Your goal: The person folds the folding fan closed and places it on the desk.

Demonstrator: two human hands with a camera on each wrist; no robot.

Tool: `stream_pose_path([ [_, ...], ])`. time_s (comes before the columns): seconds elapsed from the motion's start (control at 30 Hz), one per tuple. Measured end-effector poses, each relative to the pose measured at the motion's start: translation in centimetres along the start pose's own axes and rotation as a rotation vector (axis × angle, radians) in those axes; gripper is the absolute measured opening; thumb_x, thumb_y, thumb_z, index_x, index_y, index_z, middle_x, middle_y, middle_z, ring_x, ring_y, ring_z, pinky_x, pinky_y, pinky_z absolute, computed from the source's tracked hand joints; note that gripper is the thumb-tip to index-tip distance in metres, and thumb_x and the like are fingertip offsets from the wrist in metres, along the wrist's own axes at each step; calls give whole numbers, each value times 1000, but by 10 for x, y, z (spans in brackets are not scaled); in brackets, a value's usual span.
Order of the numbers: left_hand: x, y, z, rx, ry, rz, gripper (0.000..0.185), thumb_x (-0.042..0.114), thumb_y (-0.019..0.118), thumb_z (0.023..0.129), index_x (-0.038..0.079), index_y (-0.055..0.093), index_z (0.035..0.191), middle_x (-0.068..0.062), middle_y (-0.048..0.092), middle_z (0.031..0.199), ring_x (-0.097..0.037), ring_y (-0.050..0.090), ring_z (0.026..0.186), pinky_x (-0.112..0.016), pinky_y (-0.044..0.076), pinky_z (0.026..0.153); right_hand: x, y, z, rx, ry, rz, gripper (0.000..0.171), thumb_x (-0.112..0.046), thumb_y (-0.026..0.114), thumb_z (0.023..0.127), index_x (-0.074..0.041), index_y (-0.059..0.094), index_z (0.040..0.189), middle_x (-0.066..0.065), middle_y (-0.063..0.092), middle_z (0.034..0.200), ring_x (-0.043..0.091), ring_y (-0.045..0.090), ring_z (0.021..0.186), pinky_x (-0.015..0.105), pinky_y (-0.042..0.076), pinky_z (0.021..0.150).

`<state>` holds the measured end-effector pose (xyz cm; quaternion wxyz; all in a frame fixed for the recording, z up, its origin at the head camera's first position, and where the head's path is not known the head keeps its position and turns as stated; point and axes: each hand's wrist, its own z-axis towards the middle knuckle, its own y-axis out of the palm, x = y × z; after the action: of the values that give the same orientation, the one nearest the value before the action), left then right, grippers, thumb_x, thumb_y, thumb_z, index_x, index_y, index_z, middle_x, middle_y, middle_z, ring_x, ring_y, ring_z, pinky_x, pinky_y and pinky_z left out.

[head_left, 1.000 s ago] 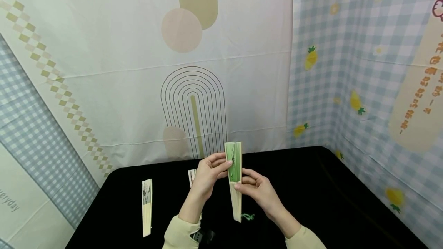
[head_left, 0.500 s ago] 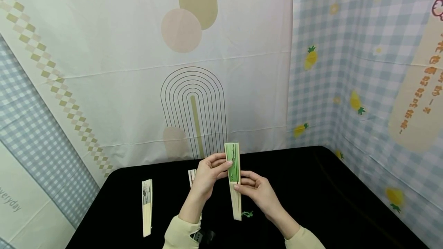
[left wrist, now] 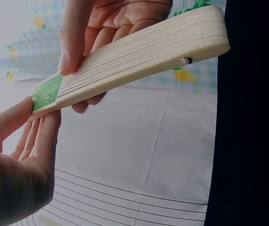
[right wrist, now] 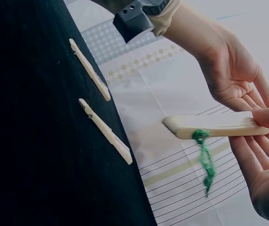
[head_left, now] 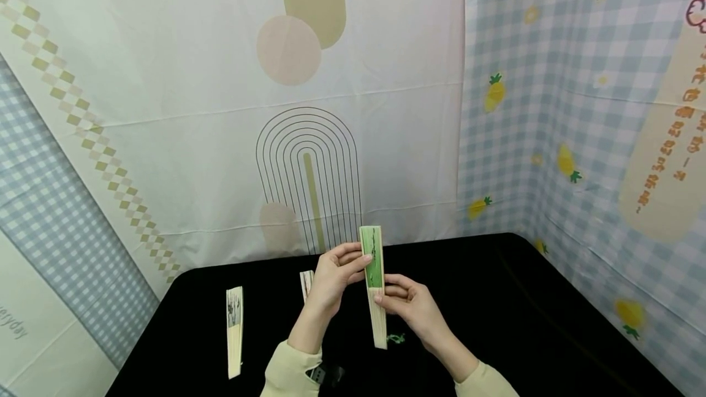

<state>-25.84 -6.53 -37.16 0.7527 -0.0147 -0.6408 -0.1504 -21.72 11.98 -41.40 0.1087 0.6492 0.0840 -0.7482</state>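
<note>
Two hands hold a closed green folding fan (head_left: 375,280) upright above a black table (head_left: 524,311); the left hand (head_left: 331,280), at the fan's 9 o'clock, pinches the green paper section between thumb and straightened fingers, while the right hand (head_left: 410,305), at its 4 o'clock, grips the pale wooden ribs lower down, thumb on one face and fingers curled behind the other; the fan's folded leaf points to 12 o'clock and its riveted pivot end to 6 o'clock, clear of the tabletop; a green tassel (right wrist: 204,157) hangs from that pivot end, just beside the right palm; in the left wrist view the ribs lie packed tight, a metal rivet (left wrist: 186,60) showing near the rounded end. Two more closed fans lie flat on the table: one (head_left: 306,282) partly hidden behind the left wrist, the other (head_left: 234,331) farther out at 9 o'clock; patterned cloth backdrops (head_left: 220,78) rise behind the table.
</note>
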Motion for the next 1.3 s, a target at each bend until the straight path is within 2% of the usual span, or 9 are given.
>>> stream_pose_path([
  [0.2, 4, 2, 7, 36, 6, -6, 38, 9, 72, 94, -6, 62, 127, -9, 72, 106, -18, 71, 94, -34, 61, 81, 7, -3, -1, -26, 33, 1, 52, -17, 73, 94, 7, 55, 137, 20, 71, 115, 29, 71, 100, 35, 60, 82],
  [0.53, 10, 6, 21, 31, -4, -7, 40, 10, 73, 93, -3, 63, 129, -11, 71, 110, -19, 70, 97, -35, 60, 83, 19, -10, -6, -51, 67, -41, 47, -18, 74, 94, 8, 60, 130, 22, 71, 113, 25, 71, 98, 33, 59, 84],
  [0.63, 10, 7, 25, 19, -4, -13, 40, 10, 72, 94, -4, 62, 130, -12, 71, 111, -19, 70, 98, -35, 60, 84, 21, -12, -8, -58, 82, -25, 47, -18, 74, 94, 8, 60, 130, 23, 70, 115, 25, 71, 98, 36, 60, 84],
  [0.8, 8, 9, 31, 4, -14, -29, 40, 8, 72, 94, -4, 61, 131, -13, 71, 112, -19, 70, 98, -36, 60, 84, 24, -15, -10, -64, 88, -15, 47, -16, 74, 94, 9, 59, 130, 24, 70, 114, 26, 72, 97, 41, 60, 84],
  [1.03, 1, 12, 39, -19, -30, -15, 41, 9, 71, 95, -5, 61, 132, -16, 70, 115, -19, 70, 100, -36, 60, 84, 28, -18, -11, -50, 80, -30, 46, -15, 74, 94, 10, 59, 129, 24, 71, 113, 25, 72, 96, 41, 60, 83],
  [1.3, -10, 16, 48, -48, -59, 11, 40, 10, 71, 95, -4, 62, 131, -17, 70, 115, -20, 70, 98, -39, 60, 87, 32, -23, -11, -26, 117, -43, 47, -17, 75, 93, 9, 59, 129, 24, 71, 111, 24, 72, 94, 39, 61, 82],
])
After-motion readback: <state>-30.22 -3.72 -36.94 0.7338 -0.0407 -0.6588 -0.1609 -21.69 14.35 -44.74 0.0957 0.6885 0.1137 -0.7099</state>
